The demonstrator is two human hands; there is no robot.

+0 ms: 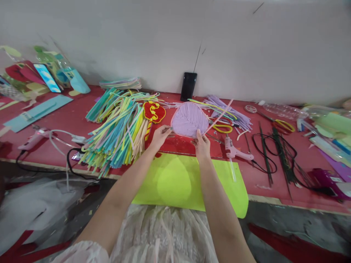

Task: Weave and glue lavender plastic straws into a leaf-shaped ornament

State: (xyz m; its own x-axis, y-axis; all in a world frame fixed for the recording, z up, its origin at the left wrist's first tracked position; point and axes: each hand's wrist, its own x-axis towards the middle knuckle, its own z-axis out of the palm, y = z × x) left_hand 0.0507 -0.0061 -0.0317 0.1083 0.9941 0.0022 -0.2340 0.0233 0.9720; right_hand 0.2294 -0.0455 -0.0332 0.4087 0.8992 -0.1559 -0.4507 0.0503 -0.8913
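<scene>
A purple leaf-shaped piece [189,118], covered in slanting rows of pipe cleaner and edged in pink, is held up between my two hands. My left hand [162,136] pinches its lower left edge. At the lower right edge, the thumb of my right hand [202,144] presses on its face, with the fingers behind. A loose pink pipe cleaner [221,116] sticks out from the right side of the piece. Below lie a red sheet [175,144] and a yellow-green felt sheet [219,175] that hangs over the table edge.
Bundles of pastel pipe cleaners [117,128] and a red-yellow ornament [154,111] lie left. Purple pipe cleaners [230,111], yellow-handled scissors [222,128] and a pink glue gun [237,151] lie right. A black phone [189,86] leans on the wall. Another glue gun [35,138] sits far left.
</scene>
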